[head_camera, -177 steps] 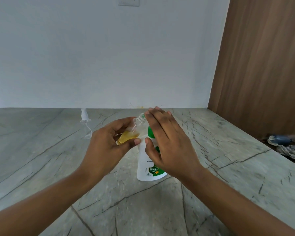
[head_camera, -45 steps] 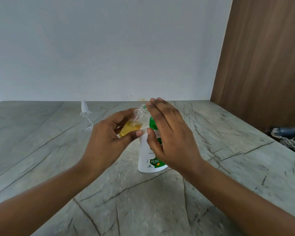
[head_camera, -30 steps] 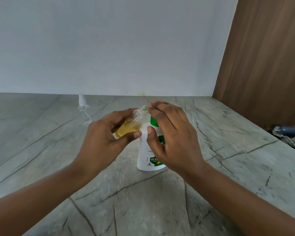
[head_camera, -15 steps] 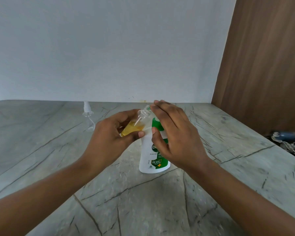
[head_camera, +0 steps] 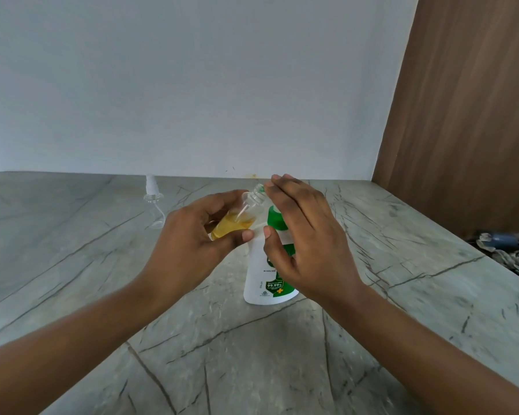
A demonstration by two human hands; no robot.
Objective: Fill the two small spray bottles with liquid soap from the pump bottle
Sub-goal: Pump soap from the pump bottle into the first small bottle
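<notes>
Head view. Left hand [head_camera: 192, 244] grips small bottle [head_camera: 240, 218], tilted, open neck pointing up and right; amber liquid fills its lower part. Pump bottle [head_camera: 267, 280], white with green label, stands upright on grey veined desk [head_camera: 72, 265], just right of the small bottle. Right hand [head_camera: 306, 235] lies over the pump top, fingers straight, fingertips beside the small bottle's neck. Spray head [head_camera: 153, 202] with curved clear tube sits far left on desk, well apart. Crumpled cloth [head_camera: 516, 256] at right edge.
</notes>
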